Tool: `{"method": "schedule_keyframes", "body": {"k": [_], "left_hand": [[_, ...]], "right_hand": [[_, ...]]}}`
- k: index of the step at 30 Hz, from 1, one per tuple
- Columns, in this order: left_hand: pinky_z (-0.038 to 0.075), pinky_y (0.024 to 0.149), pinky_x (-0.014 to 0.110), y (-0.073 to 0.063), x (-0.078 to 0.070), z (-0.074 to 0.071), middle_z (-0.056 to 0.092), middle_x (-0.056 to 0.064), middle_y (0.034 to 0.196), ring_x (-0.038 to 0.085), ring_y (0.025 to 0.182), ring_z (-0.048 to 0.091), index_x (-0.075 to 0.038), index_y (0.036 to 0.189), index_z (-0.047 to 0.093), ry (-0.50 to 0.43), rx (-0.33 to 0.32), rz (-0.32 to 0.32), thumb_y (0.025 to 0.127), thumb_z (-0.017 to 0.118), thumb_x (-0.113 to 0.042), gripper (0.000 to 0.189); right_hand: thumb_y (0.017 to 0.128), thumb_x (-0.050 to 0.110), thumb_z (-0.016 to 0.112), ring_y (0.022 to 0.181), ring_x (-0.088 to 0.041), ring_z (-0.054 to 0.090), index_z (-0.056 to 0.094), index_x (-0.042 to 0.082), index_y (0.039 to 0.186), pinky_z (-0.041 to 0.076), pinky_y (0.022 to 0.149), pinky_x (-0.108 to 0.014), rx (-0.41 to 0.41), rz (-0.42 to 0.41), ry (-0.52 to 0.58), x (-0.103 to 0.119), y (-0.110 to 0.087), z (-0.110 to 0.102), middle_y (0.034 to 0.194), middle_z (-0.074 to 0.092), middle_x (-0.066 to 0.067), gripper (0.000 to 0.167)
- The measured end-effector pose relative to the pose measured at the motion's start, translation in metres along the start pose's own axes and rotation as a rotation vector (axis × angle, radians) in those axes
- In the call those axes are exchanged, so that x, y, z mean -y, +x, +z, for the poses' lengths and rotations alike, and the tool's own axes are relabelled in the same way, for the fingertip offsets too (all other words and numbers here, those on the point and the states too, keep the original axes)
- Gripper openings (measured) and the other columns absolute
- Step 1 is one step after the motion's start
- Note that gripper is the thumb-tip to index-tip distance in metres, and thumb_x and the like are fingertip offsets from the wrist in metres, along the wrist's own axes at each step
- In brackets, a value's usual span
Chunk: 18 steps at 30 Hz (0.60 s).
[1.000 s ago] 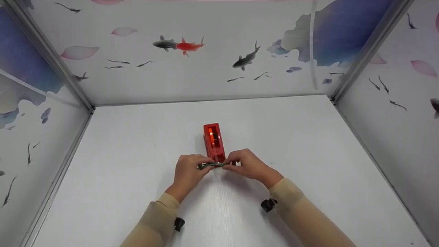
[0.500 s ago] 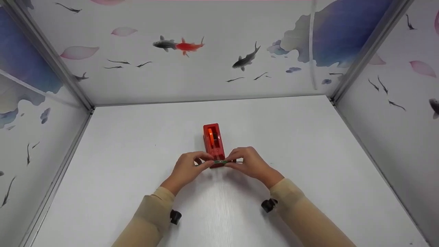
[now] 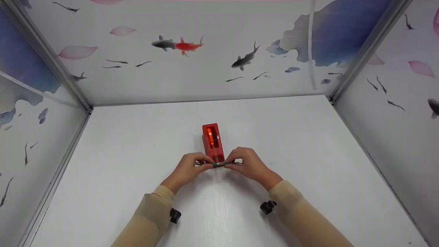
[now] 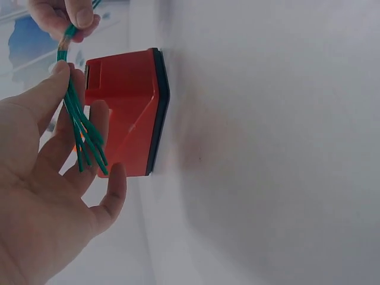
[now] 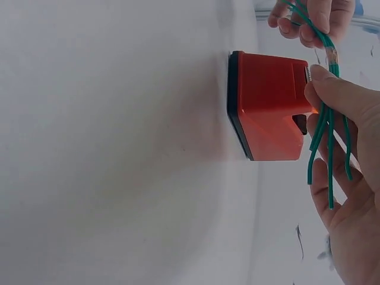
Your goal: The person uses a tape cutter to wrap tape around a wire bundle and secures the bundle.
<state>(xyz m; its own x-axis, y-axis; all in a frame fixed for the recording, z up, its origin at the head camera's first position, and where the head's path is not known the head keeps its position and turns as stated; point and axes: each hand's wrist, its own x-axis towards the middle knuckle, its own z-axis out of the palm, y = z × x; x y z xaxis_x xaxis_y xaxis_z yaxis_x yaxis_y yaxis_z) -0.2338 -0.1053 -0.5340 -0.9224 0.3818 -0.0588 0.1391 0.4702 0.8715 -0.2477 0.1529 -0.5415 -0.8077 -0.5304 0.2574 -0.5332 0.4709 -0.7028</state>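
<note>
A bundle of thin green wires (image 3: 218, 164) spans the gap between both hands, its loose ends fanning out past the fingers. A clear shiny band, looking like tape, wraps its middle (image 5: 332, 55). My left hand (image 3: 187, 169) pinches one side between thumb and fingertips, with strands (image 4: 83, 127) hanging across the palm. On the other side, my right hand (image 3: 250, 164) pinches the bundle too, strands (image 5: 330, 136) trailing below its thumb. Just behind the bundle sits a red tape dispenser (image 3: 213, 140) with an orange roll in it. The hands partly hide its near end.
The dispenser stands on a white tabletop (image 3: 137, 137). White panels printed with fish and petals, such as the back wall (image 3: 205, 75), enclose the table at the back and both sides. Black wrist cameras (image 3: 268, 207) sit at the sleeves.
My left hand has shifted slightly left and turned, so the bundle lies more level between the hands. The right hand stays almost in place, still pinching. The dispenser has not moved on the table.
</note>
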Motion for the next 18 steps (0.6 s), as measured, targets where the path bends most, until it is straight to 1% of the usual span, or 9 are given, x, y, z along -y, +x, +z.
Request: {"method": "schedule_keyframes", "body": {"k": [2,5,10,15,18], "left_hand": [[0.054,0.094,0.038,0.0001,-0.0005,0.0005,0.073,-0.008,0.101,0.016,0.101,0.062,-0.026,0.105,0.079,0.021,-0.020,0.016,0.093,0.077,-0.021,0.013],[0.055,0.093,0.037,-0.0008,-0.0018,0.0019,0.072,-0.008,0.100,0.014,0.098,0.063,-0.024,0.105,0.080,0.077,-0.059,0.063,0.092,0.078,-0.019,0.013],[0.058,0.089,0.037,-0.0029,-0.0031,0.0042,0.073,-0.007,0.097,0.012,0.094,0.064,-0.021,0.103,0.081,0.191,-0.124,0.168,0.090,0.081,-0.017,0.014],[0.051,0.097,0.043,-0.0039,-0.0020,0.0060,0.074,-0.007,0.093,0.012,0.090,0.066,-0.022,0.098,0.082,0.341,-0.196,0.262,0.085,0.085,-0.018,0.014],[0.048,0.099,0.045,-0.0044,-0.0024,0.0071,0.074,-0.007,0.090,0.012,0.088,0.066,-0.023,0.097,0.084,0.433,-0.247,0.313,0.083,0.087,-0.019,0.015]], "right_hand": [[0.087,0.015,0.084,0.089,-0.010,0.068,0.082,0.020,0.100,0.059,0.086,-0.043,0.009,0.013,0.008,0.0010,0.0013,-0.0006,0.093,0.078,0.011,0.014],[0.089,0.020,0.083,0.089,-0.009,0.067,0.080,0.021,0.103,0.060,0.087,-0.038,0.043,0.040,0.025,0.0009,0.0024,-0.0019,0.096,0.077,0.011,0.015],[0.094,0.027,0.078,0.093,-0.010,0.065,0.077,0.024,0.111,0.058,0.088,-0.036,0.114,0.087,0.048,0.0001,0.0047,-0.0047,0.104,0.075,0.011,0.018],[0.099,0.033,0.071,0.100,-0.010,0.064,0.074,0.028,0.116,0.056,0.093,-0.033,0.173,0.138,0.061,-0.0004,0.0070,-0.0046,0.110,0.073,0.013,0.018],[0.102,0.033,0.067,0.101,-0.011,0.065,0.075,0.026,0.116,0.055,0.096,-0.035,0.203,0.156,0.083,-0.0004,0.0087,-0.0046,0.110,0.073,0.011,0.018]]}}
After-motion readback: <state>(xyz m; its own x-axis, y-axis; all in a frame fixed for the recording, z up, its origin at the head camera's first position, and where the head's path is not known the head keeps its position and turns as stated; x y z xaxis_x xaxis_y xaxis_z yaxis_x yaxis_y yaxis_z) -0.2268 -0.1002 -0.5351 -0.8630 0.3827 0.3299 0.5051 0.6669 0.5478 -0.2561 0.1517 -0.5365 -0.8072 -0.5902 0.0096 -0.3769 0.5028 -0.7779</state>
